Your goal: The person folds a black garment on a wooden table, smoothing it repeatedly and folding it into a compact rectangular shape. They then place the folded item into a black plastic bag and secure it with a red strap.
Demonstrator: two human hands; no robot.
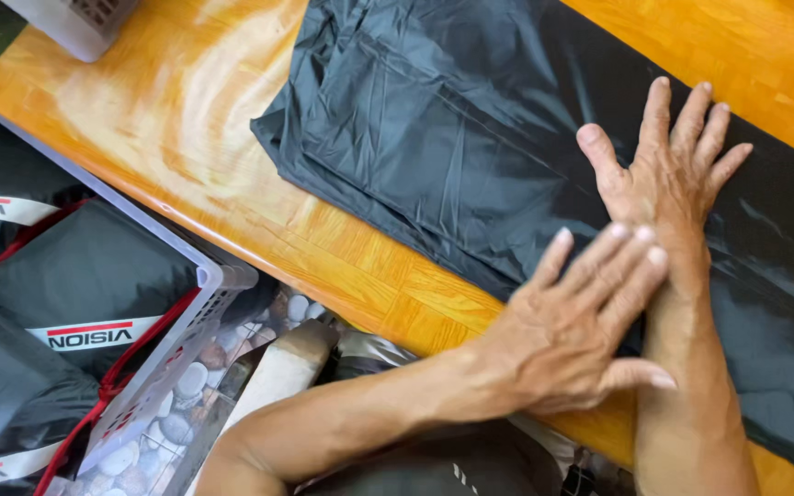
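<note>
On the orange wooden table (pixel 176 119) lies a folded dark fabric sheet (pixel 434 138); the right hand (pixel 668 170) presses flat on it, fingers spread; the left hand (pixel 567 326), open too, rests across the right wrist; a white basket (pixel 190 317) of dark bundles stands beside the table.

Dark grey-black sheet (pixel 452 138), centre to right. Table (pixel 167 119) glossy orange-yellow wood grain. Lower left: pale lilac-grey basket (pixel 197 308) w/ dark grey bundles (pixel 85 266), white bands, red trim. Floor pebbles (pixel 176 404) grey, white, brown.
</note>
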